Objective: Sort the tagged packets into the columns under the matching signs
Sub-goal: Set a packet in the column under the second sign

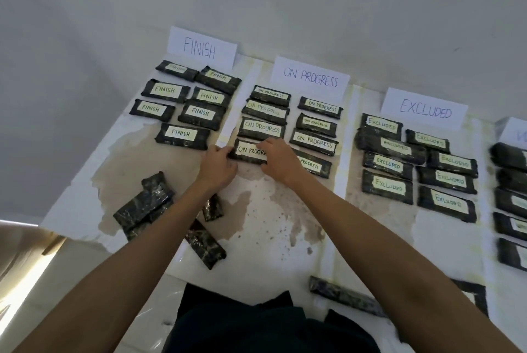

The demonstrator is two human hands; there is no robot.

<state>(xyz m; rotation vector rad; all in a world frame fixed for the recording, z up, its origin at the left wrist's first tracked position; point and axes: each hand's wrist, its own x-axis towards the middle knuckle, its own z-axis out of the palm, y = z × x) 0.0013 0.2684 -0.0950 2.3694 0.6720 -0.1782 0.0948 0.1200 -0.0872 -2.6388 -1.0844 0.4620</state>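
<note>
At the foot of the left column under the white paper ON PROGRESS sign [310, 76], a packet [247, 150] lies flat, and both hands are on it. It is an oblong block in crinkled, glossy black wrap, with a pale rectangular tag on top, hand-lettered "ON PROGRE..." before the right hand covers the rest. The left hand [218, 166] comes in knuckles up, its fingers curled round the packet's left end. The right hand [281, 163] lies over the right end, fingers bent down onto the tag and wrap, gripping it too. Both forearms stretch out bare from the bottom of the view.

Three tagged packets of the same kind sit above it in that column, and more in the column beside it. To the left stands the FINISH sign [201, 47] over its own rows; to the right, the EXCLUDED sign [425, 108] over two columns. Everything rests on a white sheet [258, 218] blotched with brownish stains. Near the left forearm, a loose heap of black packets [142, 205] lies jumbled, shiny, no tags showing.
</note>
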